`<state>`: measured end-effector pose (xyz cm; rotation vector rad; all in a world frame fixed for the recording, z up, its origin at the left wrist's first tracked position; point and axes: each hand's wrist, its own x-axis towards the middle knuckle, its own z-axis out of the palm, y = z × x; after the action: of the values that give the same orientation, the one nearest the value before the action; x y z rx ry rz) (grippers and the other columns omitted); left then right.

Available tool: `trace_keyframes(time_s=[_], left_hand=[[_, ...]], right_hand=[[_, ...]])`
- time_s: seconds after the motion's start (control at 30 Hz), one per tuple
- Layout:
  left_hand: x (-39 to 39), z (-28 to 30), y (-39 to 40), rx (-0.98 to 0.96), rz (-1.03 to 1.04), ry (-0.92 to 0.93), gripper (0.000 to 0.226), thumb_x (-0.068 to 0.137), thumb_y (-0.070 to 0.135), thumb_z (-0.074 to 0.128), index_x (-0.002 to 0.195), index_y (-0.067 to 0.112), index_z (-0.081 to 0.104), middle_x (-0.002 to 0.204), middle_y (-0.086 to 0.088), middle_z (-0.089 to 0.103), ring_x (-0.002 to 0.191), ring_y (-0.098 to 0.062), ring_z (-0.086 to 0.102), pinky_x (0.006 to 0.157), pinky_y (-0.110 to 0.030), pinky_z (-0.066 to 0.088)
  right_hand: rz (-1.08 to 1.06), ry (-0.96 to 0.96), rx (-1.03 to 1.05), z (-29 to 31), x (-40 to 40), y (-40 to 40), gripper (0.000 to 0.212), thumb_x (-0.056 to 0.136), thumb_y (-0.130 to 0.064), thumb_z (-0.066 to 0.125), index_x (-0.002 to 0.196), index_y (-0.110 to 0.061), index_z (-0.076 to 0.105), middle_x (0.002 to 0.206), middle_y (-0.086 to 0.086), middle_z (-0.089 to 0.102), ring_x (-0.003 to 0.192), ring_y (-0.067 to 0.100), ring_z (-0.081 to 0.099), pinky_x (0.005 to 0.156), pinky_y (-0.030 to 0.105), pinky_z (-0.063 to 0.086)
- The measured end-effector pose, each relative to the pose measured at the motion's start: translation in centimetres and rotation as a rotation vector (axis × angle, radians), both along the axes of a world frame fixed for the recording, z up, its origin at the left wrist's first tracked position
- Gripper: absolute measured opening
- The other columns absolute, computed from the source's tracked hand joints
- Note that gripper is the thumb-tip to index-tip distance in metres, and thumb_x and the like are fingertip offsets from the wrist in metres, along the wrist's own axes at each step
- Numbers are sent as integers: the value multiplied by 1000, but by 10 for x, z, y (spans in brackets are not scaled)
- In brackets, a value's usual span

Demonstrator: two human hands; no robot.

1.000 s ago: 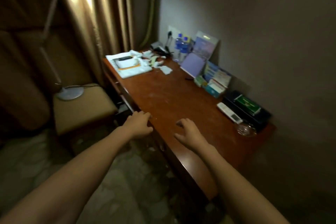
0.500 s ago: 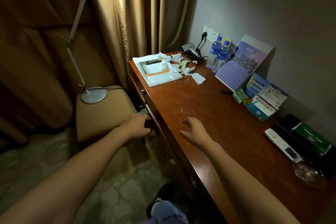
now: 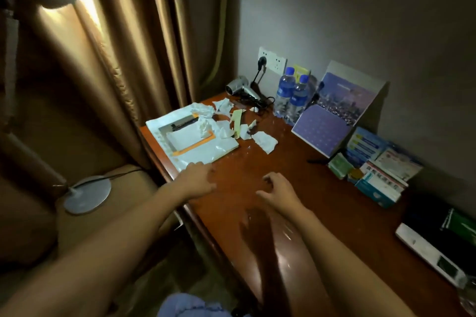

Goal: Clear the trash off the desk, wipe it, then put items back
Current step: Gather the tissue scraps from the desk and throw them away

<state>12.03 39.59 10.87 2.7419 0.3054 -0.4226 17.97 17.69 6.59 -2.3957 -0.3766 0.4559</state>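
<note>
A brown wooden desk [image 3: 304, 188] runs along the wall. At its far left corner lies a white plastic mailer bag [image 3: 190, 136] with crumpled white paper scraps [image 3: 224, 116] heaped on and beside it. One torn scrap [image 3: 265, 141] lies apart to the right. My left hand [image 3: 198, 180] hovers at the near edge of the bag, fingers loosely bent and holding nothing. My right hand [image 3: 278, 188] hangs over the bare wood with relaxed curled fingers, also empty.
Against the wall stand a hair dryer [image 3: 239, 87], two water bottles [image 3: 291, 95], a purple calendar [image 3: 332, 116], leaflets and boxes [image 3: 378, 175], a black tray [image 3: 448, 226] and a white remote [image 3: 430, 252]. A lamp base [image 3: 87, 194] sits on a stool at left.
Both hands have moved forward from the desk's near edge toward the far left corner. My left hand left the desk edge and now reaches the mailer bag.
</note>
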Motion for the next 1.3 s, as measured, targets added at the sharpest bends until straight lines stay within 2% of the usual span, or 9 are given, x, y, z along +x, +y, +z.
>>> trace_keyframes(time_s=[0.23, 0.43, 0.57, 0.8, 0.9, 0.97, 1.03, 1.17, 1.3], left_hand=[[98, -27, 5, -9, -139, 32, 48, 88, 29, 57, 134, 19, 48, 126, -11, 53, 116, -26, 49, 93, -34, 44], [193, -56, 28, -60, -282, 103, 45, 91, 37, 52, 133, 21, 48, 124, -12, 53, 115, -28, 48, 95, -37, 43], [246, -70, 62, -89, -294, 164, 52, 89, 40, 57, 136, 20, 45, 134, -11, 49, 124, -29, 44, 101, -37, 39], [316, -96, 115, -54, -283, 193, 62, 87, 29, 62, 142, 20, 36, 139, -17, 37, 126, -34, 39, 102, -39, 37], [332, -109, 123, -25, -302, 215, 63, 89, 30, 59, 145, 25, 31, 146, -15, 26, 134, -34, 27, 105, -42, 33], [339, -115, 126, -32, -332, 212, 62, 89, 28, 59, 145, 26, 32, 148, -12, 25, 137, -32, 22, 108, -41, 31], [345, -123, 129, -86, -359, 238, 59, 88, 28, 59, 143, 27, 37, 148, -9, 27, 137, -30, 22, 109, -40, 28], [348, -132, 127, -113, -359, 236, 46, 87, 31, 64, 131, 23, 52, 143, -6, 32, 131, -26, 30, 105, -36, 34], [350, -132, 124, -183, -276, 146, 29, 93, 13, 53, 121, 7, 58, 135, -12, 41, 124, -27, 40, 99, -29, 35]], right_hand=[[-186, 114, -50, -26, 43, -5, 38, 88, -25, 65, 122, -17, 51, 126, 2, 46, 116, 17, 49, 94, 28, 45], [-371, 183, -90, -41, 112, 17, 31, 90, -27, 62, 119, -20, 52, 130, 2, 45, 118, 21, 50, 96, 33, 47], [-394, 183, -130, -49, 162, 57, 35, 91, -28, 60, 125, -23, 51, 136, 0, 42, 121, 20, 49, 97, 34, 48], [-476, 125, -225, -71, 244, 116, 43, 93, -26, 57, 134, -19, 47, 141, 7, 39, 128, 25, 42, 103, 34, 41], [-535, 162, -280, -81, 269, 125, 54, 93, -27, 57, 143, -22, 36, 147, 8, 30, 134, 28, 34, 104, 38, 40], [-536, 213, -338, -88, 278, 127, 65, 93, -32, 56, 149, -27, 24, 152, 9, 21, 138, 30, 27, 103, 39, 38], [-536, 257, -383, -97, 282, 129, 67, 94, -38, 53, 151, -29, 18, 152, 11, 19, 137, 30, 27, 100, 39, 40], [-531, 242, -473, -107, 280, 133, 52, 96, -34, 49, 144, -25, 31, 146, 9, 26, 128, 25, 41, 96, 36, 48], [-549, 157, -313, -107, 280, 134, 24, 96, -14, 51, 119, -15, 53, 131, 6, 47, 114, 20, 53, 82, 22, 47]])
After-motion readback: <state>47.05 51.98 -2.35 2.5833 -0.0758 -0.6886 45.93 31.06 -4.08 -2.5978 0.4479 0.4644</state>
